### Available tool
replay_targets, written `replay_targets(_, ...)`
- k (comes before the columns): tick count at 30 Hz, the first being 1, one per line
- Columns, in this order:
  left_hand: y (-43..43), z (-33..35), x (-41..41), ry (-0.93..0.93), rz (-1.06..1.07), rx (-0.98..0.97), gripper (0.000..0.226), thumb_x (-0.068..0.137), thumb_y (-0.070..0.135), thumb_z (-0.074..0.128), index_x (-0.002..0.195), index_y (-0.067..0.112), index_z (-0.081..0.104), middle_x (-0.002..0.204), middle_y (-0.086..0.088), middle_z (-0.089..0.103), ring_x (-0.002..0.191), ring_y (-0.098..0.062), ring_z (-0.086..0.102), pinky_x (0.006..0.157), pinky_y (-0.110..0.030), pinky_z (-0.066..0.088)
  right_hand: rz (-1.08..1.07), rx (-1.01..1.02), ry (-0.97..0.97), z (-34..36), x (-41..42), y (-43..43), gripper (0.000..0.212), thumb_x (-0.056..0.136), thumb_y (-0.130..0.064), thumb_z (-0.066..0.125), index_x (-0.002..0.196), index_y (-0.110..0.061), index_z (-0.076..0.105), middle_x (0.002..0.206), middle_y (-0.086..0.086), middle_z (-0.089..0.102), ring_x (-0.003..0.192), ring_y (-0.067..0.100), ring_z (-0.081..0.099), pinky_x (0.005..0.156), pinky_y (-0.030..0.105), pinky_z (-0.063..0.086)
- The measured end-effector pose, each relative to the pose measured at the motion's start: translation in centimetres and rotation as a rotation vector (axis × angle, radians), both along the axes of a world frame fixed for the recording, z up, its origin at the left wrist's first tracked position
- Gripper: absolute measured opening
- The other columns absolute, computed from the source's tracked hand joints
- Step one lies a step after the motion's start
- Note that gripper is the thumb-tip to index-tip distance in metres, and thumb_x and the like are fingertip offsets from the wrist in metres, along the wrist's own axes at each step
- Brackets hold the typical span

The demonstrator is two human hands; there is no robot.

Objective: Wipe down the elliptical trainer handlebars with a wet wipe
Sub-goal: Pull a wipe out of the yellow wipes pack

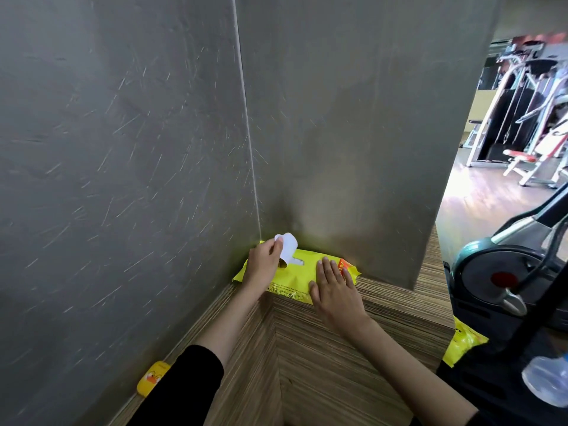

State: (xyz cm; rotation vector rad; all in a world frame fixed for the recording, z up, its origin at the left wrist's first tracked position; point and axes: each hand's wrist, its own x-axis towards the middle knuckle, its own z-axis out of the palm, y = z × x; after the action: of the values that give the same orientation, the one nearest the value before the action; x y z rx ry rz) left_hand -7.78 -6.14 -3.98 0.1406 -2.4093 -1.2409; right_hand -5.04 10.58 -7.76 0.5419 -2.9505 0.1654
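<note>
The pack [292, 279] in the back corner of the surface [307, 379] is bright yellow with an orange-red patch at its right end; its flap [289, 250] is white. The surface is brown with fine dark stripes. The wall [123, 149] is grey with pale scratches. The sleeve [190, 385] is black.

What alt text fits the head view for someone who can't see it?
A left hand pinches the white flap peeled up from a yellow wet wipe pack on a wooden ledge while the right hand presses it flat.
</note>
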Motion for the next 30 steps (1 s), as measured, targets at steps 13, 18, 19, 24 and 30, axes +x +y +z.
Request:
replay_targets(13, -2.0, -0.2, -0.3, 0.04, 0.099, 0.01, 0.045, 0.103, 0.02, 0.042, 0.06, 0.013, 0.03, 0.058, -0.014, 0.034, 0.063, -0.022, 0.034, 0.058, -0.035, 0.013, 0.044, -0.168, 0.22, 3.9, -1.8, -1.3, 0.029, 0.096, -0.033, 0.048, 0.113, -0.023, 0.068, 0.117, 0.003, 0.063, 0.113, 0.028, 0.055, 0.094, 0.038, 0.039)
replay_targets(18, -1.9, -0.3, -0.4, 0.021, 0.108, 0.0, 0.047, 0.103, 0.022, 0.041, 0.058, 0.016, 0.026, 0.056, -0.011, 0.035, 0.062, -0.024, 0.034, 0.059, -0.037, 0.014, 0.01, -0.08, 0.125, 6.1, -3.0, -3.3, 0.029, 0.097, -0.04, 0.046, 0.111, -0.028, 0.069, 0.116, -0.001, 0.061, 0.114, 0.022, 0.048, 0.084, 0.033, 0.032)
replay_targets(19, -1.9, -0.4, -0.5, 0.016, 0.111, 0.001, 0.047, 0.103, 0.022, 0.041, 0.058, 0.015, 0.026, 0.057, -0.014, 0.037, 0.063, -0.024, 0.034, 0.059, -0.037, 0.014, -0.014, -0.06, 0.105, 6.3, -3.3, -3.7, 0.03, 0.096, -0.042, 0.047, 0.11, -0.027, 0.069, 0.115, 0.0, 0.062, 0.114, 0.022, 0.05, 0.084, 0.033, 0.032)
replay_targets(24, -1.9, -0.5, -0.5, 0.02, 0.108, 0.013, 0.046, 0.103, 0.021, 0.041, 0.059, 0.013, 0.03, 0.059, -0.012, 0.04, 0.063, -0.024, 0.037, 0.058, -0.035, 0.016, -0.127, 0.002, 0.031, 7.0, -4.1, -5.2, 0.038, 0.092, -0.048, 0.053, 0.112, -0.018, 0.066, 0.115, 0.005, 0.066, 0.111, 0.024, 0.057, 0.09, 0.032, 0.034)
replay_targets(30, -2.0, -0.5, -0.3, 0.027, 0.111, 0.022, 0.039, 0.103, 0.021, 0.041, 0.067, 0.005, 0.04, 0.07, -0.025, 0.054, 0.065, -0.025, 0.041, 0.058, -0.034, 0.016, -0.138, 0.028, 0.016, 7.2, -4.1, -5.8, 0.038, 0.094, -0.045, 0.052, 0.114, -0.014, 0.062, 0.117, 0.006, 0.065, 0.113, 0.024, 0.057, 0.094, 0.033, 0.034)
